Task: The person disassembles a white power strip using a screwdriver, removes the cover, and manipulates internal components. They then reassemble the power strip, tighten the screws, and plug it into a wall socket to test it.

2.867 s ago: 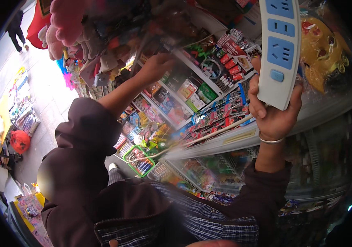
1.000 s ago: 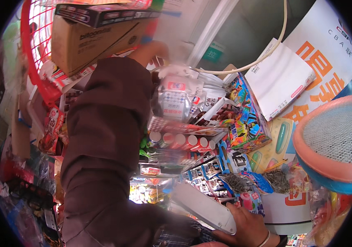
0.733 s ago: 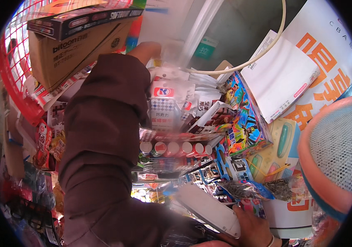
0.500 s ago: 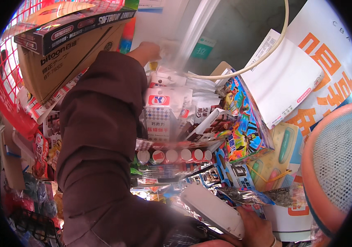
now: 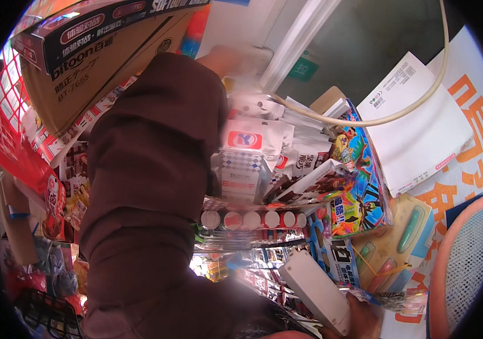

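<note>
Shop goods [image 5: 247, 158] behind, white strip [image 5: 317, 292] (slanted) against right fingers [image 5: 359, 312].

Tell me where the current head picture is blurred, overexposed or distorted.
Head view: the left hand is smeared and hazy; print on the brown carton is crisper; glare washes out small goods beside the dark sleeve; the right hand, at the long white strip, looks dim; the fisheye leaves a rounded black border.
</note>
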Tool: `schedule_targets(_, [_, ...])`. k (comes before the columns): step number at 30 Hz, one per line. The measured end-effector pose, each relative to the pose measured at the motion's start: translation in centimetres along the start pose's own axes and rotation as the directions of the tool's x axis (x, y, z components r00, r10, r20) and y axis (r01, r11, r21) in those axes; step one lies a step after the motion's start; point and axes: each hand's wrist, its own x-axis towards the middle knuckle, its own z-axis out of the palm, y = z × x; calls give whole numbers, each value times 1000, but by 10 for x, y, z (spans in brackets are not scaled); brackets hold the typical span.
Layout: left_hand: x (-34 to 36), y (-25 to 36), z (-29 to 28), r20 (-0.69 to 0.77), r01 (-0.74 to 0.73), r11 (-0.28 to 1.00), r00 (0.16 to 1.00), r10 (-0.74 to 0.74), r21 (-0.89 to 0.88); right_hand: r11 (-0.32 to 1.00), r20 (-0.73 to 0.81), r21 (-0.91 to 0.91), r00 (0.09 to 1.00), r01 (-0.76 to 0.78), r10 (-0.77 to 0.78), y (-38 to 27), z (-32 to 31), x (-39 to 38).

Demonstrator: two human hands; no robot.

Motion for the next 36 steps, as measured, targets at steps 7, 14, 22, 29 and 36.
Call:
schedule_targets(7, [31, -7, 22, 333, 104, 930, 915, -228, 352, 999, -64, -35, 997, -33, 31, 2, 1, 0])
schedule_targets(14, [29, -17, 51, 277, 160, 957, 934, -226, 240, 999, -54, -54, 999, 6, -9, 8, 1, -3])
schedule_targets(22, [24, -19, 58, 254, 182, 963, 939, -231, 201, 999, -40, -38, 999, 16, -18, 10, -2, 2])
schedule_targets(29, [30, -16, 66, 239, 188, 967, 944, -226, 173, 999, -32, -41, 999, 16, -18, 9, -3, 6])
schedule_targets(36, [19, -11, 40, 147, 247, 964, 955, -259, 94, 999, -22, -39, 1000, 22, -23, 7, -3, 6])
